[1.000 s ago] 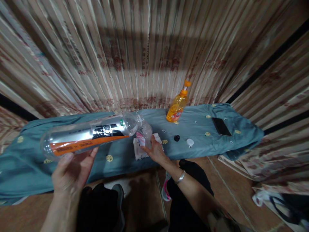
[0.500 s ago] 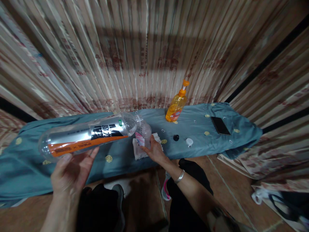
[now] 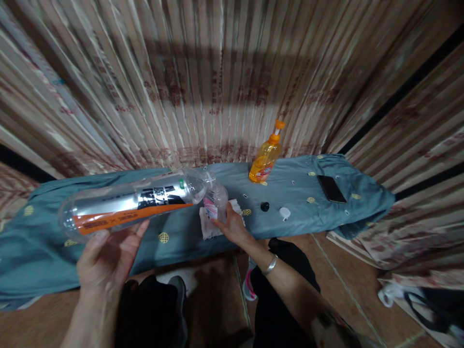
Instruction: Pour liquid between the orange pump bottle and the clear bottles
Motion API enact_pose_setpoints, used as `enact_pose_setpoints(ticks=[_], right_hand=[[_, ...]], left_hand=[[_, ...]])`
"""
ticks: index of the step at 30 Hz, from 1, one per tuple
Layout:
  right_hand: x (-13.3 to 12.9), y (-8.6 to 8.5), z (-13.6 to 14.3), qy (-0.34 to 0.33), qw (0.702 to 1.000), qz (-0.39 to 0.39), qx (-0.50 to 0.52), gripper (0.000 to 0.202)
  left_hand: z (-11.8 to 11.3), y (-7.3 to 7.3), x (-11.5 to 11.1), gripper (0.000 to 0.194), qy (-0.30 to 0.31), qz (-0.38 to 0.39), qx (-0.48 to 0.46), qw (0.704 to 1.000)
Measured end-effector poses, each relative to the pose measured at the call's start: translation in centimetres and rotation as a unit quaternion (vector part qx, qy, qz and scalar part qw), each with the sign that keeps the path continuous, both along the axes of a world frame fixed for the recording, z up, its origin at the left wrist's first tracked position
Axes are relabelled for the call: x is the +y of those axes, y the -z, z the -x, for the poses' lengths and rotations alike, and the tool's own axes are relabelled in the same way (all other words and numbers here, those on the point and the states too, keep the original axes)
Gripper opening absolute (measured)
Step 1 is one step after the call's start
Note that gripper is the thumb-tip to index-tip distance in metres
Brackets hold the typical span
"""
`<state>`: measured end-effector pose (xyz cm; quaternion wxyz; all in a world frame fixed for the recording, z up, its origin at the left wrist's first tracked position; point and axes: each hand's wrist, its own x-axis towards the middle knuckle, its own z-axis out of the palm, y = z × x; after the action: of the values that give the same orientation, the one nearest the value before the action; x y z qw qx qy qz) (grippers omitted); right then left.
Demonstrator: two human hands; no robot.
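My left hand (image 3: 112, 253) holds a large clear bottle (image 3: 134, 203) with a silver, black and orange label. It lies nearly level, its neck pointing right. My right hand (image 3: 234, 224) is wrapped round a small clear bottle (image 3: 219, 195) with a pink and white label. The two bottle mouths meet, the large one against the top of the small one. Under the small bottle lies a white cloth (image 3: 206, 229). Whether liquid passes between the bottles cannot be made out.
An orange pump bottle (image 3: 264, 159) stands toward the back of the blue-green covered surface (image 3: 297, 193). A black cap (image 3: 265, 207), a white cap (image 3: 284, 212) and a dark phone (image 3: 331, 188) lie to the right. Pleated curtains hang behind.
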<state>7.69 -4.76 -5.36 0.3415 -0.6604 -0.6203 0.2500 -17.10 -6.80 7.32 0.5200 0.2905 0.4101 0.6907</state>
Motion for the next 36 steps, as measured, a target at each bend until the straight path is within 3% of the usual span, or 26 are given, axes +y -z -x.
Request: enact_pose_setpoints(ticks=[29, 36], right_hand=[[0.10, 0.28, 0.00, -0.005, 1.000, -0.002, -0.004, 0.066], [-0.04, 0.02, -0.05, -0.009, 1.000, -0.001, -0.001, 0.065]], left_hand=[[-0.02, -0.04, -0.04, 0.043, 0.001, 0.007, -0.003, 1.000], [-0.10, -0.10, -0.05, 0.036, 0.004, -0.001, -0.011, 1.000]])
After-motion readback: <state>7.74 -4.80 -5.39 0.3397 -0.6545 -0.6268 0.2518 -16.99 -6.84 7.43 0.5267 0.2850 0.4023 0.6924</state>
